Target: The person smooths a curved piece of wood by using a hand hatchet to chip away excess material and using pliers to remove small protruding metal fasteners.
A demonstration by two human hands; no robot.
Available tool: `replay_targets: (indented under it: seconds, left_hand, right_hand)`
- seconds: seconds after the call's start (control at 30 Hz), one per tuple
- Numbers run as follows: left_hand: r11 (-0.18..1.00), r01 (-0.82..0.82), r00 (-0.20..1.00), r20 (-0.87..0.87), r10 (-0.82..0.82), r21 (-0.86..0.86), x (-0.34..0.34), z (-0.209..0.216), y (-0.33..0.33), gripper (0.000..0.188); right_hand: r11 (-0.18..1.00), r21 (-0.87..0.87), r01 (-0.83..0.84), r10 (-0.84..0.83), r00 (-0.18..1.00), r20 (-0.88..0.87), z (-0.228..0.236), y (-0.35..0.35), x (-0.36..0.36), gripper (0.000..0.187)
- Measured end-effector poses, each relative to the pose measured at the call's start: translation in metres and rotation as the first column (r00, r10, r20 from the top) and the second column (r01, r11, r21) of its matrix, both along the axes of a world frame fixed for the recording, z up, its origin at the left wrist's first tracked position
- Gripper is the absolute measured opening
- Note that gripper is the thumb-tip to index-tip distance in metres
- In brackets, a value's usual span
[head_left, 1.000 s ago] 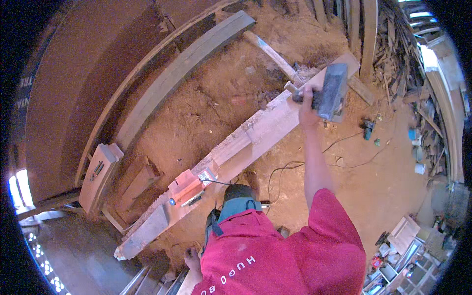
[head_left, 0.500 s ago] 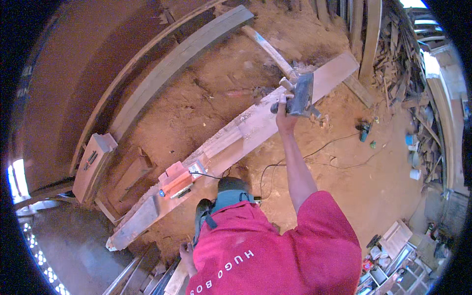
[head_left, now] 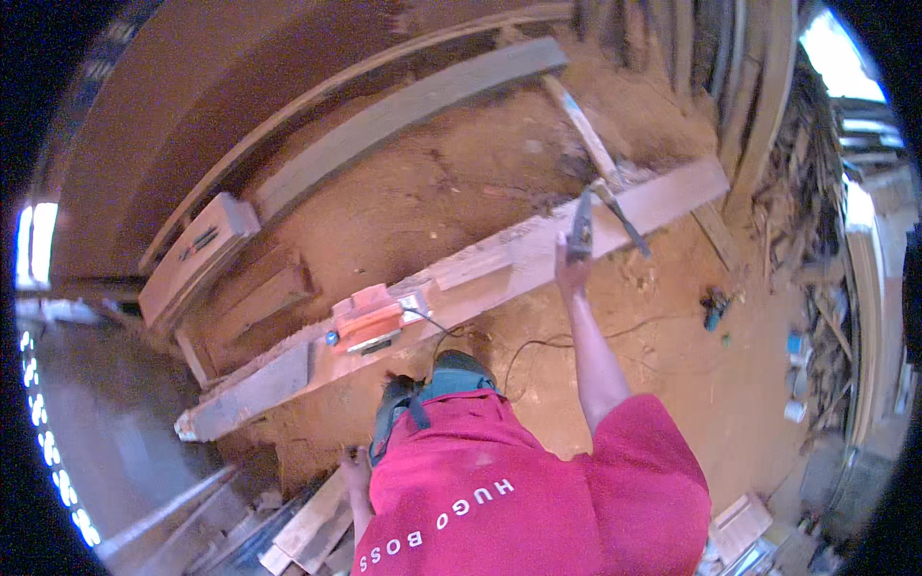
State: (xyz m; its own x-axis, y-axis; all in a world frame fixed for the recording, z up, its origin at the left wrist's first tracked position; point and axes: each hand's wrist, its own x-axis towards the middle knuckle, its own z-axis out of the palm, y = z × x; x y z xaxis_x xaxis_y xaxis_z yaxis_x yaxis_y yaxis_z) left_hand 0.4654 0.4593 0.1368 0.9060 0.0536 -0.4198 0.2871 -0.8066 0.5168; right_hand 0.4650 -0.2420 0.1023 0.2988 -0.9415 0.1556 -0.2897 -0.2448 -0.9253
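Observation:
My right arm stretches out over a long pale timber beam (head_left: 528,245). At its end my right hand (head_left: 573,267) is closed around a dark hand plane (head_left: 581,230), which stands on edge above the beam. Just beyond it, a long dark bar-shaped tool (head_left: 626,226) lies across the beam, its kind unclear. Low beside my body hangs my left hand (head_left: 355,470), its fingers too blurred to read, near some boards (head_left: 322,518). An orange corded power tool (head_left: 373,324) rests on the beam's nearer left part.
A narrow wooden strut (head_left: 581,125) meets the beam from behind. Farther back lie a curved plank (head_left: 413,115) and a wooden block with dark marks or tools on top (head_left: 197,252). A black cord (head_left: 538,344) crosses the earth floor. Another dark tool (head_left: 714,307) and scrap wood (head_left: 797,163) are at right.
The view has shifted and turned. My right hand has drawn back toward me, and the hand plane has turned from showing its broad face to edge-on, baring the bar-shaped tool.

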Motion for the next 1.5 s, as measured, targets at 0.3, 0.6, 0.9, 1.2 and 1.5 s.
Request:
replay_targets:
  seconds: [0.3,0.6,0.9,1.2,1.5]
  left_hand:
    - [0.971,0.038,0.993,0.099,-0.063,0.235,0.001,-0.023,0.095,0.045]
    - [0.943,-0.328,0.856,0.443,0.267,0.064,0.187,-0.031,0.347,0.036]
    - [0.829,-0.294,0.805,0.590,-0.053,0.475,0.422,-0.064,0.560,0.038]
    - [0.838,-0.153,0.850,0.503,-0.158,0.523,0.545,-0.122,0.596,0.047]
    - [0.802,-0.140,0.894,0.422,-0.149,0.581,0.543,-0.133,0.606,0.050]
  right_hand:
    - [0.938,-0.029,-0.344,0.345,0.938,0.028,0.106,0.220,0.006,0.021]
    - [0.649,0.262,-0.714,0.752,0.653,-0.083,0.125,0.511,0.100,0.019]
    - [0.500,0.519,-0.693,0.856,0.487,-0.175,0.032,0.808,0.215,0.017]
    - [0.530,0.614,-0.585,0.689,0.720,0.090,-0.005,0.962,0.306,0.024]
    - [0.622,0.527,-0.579,0.599,0.785,0.156,-0.025,0.988,0.323,0.020]
